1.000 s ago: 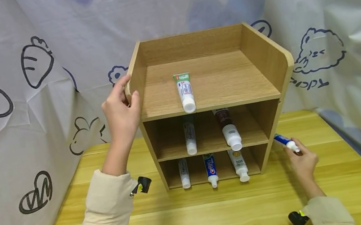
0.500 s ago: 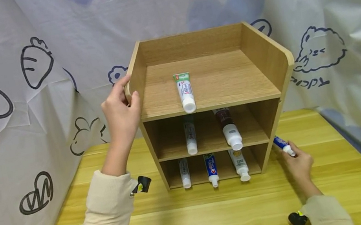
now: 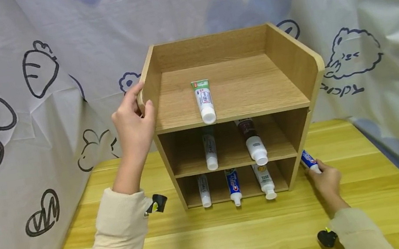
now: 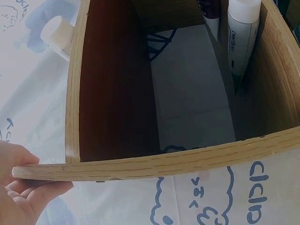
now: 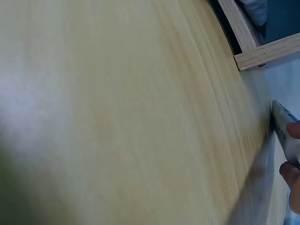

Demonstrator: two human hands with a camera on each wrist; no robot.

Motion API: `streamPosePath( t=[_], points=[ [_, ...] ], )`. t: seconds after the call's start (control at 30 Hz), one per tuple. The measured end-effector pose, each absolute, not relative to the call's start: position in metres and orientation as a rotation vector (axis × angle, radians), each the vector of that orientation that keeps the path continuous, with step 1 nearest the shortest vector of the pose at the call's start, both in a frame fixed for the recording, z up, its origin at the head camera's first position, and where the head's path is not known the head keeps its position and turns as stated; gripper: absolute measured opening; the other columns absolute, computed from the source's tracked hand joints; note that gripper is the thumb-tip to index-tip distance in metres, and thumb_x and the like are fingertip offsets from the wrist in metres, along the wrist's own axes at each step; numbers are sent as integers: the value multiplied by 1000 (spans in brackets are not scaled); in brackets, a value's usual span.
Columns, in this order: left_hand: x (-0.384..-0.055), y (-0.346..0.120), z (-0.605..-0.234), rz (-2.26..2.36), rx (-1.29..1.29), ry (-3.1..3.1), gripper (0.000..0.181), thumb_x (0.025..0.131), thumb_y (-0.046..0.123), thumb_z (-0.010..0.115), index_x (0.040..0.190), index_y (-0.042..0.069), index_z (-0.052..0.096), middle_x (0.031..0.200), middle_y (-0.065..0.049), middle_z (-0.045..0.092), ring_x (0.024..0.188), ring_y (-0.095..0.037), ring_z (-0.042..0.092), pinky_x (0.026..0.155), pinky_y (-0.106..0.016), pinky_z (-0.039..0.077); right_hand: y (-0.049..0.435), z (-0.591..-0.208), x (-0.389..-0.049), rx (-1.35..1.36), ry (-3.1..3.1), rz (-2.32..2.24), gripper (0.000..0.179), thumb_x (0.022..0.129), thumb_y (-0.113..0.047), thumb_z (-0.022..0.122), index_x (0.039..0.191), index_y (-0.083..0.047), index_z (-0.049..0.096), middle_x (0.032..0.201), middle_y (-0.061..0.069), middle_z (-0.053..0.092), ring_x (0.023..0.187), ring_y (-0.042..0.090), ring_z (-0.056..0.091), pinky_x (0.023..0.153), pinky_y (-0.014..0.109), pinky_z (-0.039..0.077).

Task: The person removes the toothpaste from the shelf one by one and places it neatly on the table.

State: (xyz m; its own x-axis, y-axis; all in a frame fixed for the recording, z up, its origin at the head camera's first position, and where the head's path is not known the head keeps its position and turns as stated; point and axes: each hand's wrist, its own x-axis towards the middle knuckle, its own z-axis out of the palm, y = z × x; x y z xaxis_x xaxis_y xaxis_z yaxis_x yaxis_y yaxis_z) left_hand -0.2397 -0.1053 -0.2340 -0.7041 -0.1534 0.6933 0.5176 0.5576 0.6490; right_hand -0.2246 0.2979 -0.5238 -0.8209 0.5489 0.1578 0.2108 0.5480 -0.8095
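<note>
A wooden shelf unit (image 3: 244, 86) with three levels stands on the table. My left hand (image 3: 133, 120) grips the front edge of its left side panel, thumb on one face and fingers on the other, as the left wrist view also shows. Low beside the unit's right side, my right hand (image 3: 327, 180) holds a blue and white toothpaste tube (image 3: 309, 161). In the right wrist view the tube (image 5: 286, 133) is pinched between thumb and fingers close over the table, its far end near the shelf's corner. The hand covers its cap end.
A green and white tube (image 3: 205, 101) lies on the top level. The middle level holds a white tube (image 3: 210, 153) and a brown one (image 3: 253, 144). Below are a grey-white tube (image 3: 204, 190), a blue one (image 3: 233, 187) and a white one (image 3: 264, 182). Patterned cloth (image 3: 180, 8) hangs behind.
My right hand has shifted left and slightly down with the blue tube, closer to the shelf's right side. The tube's white cap has gone out of sight. My left hand stays put.
</note>
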Motion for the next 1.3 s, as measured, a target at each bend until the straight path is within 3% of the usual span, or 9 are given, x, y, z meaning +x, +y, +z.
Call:
streamPosePath(
  t=[0.5, 0.77, 0.9, 1.0, 1.1, 1.13, 1.17, 1.23, 1.3],
  points=[
    [-240, -106, -234, -1168, -298, -2070, 38, 86, 1, 55, 124, 1, 57, 87, -24, 70, 69, -26, 66, 48, -4, 39, 291, -529, -227, -555, -2556, 1095, 53, 86, -16, 62, 129, 11, 44, 122, 36, 47, 108, 50, 52, 86, 53, 48],
    [-240, -105, -235, -1156, -310, -2055, 39, 85, -1, 55, 123, 1, 57, 85, -25, 69, 69, -28, 66, 50, -4, 38, 297, -523, -225, -530, -2528, 1241, 55, 88, -14, 59, 132, 11, 40, 119, 36, 53, 100, 40, 59, 71, 30, 57],
    [-240, -106, -235, -1143, -308, -2058, 38, 85, 0, 55, 124, 1, 57, 86, -24, 69, 70, -27, 67, 51, -6, 41, 298, -515, -222, -452, -2442, 1155, 44, 86, -4, 59, 123, 15, 48, 112, 36, 56, 99, 46, 59, 78, 40, 54],
    [-240, -105, -234, -1141, -304, -2069, 38, 86, 1, 55, 124, 2, 57, 91, -24, 70, 78, -27, 69, 57, -15, 50, 299, -505, -220, -434, -2364, 1130, 38, 85, -1, 59, 119, 15, 53, 112, 35, 57, 98, 48, 59, 81, 44, 49],
    [-239, -105, -234, -1146, -303, -2071, 38, 86, 0, 55, 124, 2, 57, 89, -23, 70, 78, -27, 69, 57, -15, 49, 299, -496, -218, -406, -2276, 1119, 35, 85, -1, 60, 116, 15, 56, 109, 34, 59, 95, 48, 61, 76, 17, 53],
    [-239, -105, -234, -1147, -301, -2068, 38, 86, 0, 55, 124, 2, 57, 88, -24, 70, 77, -27, 69, 57, -14, 48, 299, -493, -217, -400, -2247, 1118, 34, 85, -1, 60, 115, 15, 57, 108, 34, 60, 89, 37, 66, 72, 8, 50],
    [-239, -104, -234, -1147, -300, -2067, 38, 86, 0, 55, 124, 2, 57, 87, -24, 70, 76, -27, 69, 56, -12, 47, 298, -489, -217, -395, -2227, 1115, 34, 85, -2, 60, 115, 14, 57, 107, 34, 60, 89, 35, 66, 70, 0, 44],
    [-238, -104, -234, -1147, -297, -2064, 38, 85, 0, 55, 124, 2, 58, 83, -24, 69, 71, -27, 67, 52, -7, 39, 297, -483, -215, -387, -2183, 1112, 33, 85, -2, 60, 115, 13, 58, 107, 33, 61, 88, 35, 66, 65, -9, 32],
    [-238, -105, -234, -1147, -293, -2060, 38, 85, 0, 55, 124, 2, 58, 81, -24, 69, 68, -26, 65, 51, -6, 37, 296, -476, -214, -383, -2156, 1117, 33, 86, -3, 60, 115, 12, 58, 109, 32, 61, 90, 34, 66, 68, -8, 34]
  ],
)
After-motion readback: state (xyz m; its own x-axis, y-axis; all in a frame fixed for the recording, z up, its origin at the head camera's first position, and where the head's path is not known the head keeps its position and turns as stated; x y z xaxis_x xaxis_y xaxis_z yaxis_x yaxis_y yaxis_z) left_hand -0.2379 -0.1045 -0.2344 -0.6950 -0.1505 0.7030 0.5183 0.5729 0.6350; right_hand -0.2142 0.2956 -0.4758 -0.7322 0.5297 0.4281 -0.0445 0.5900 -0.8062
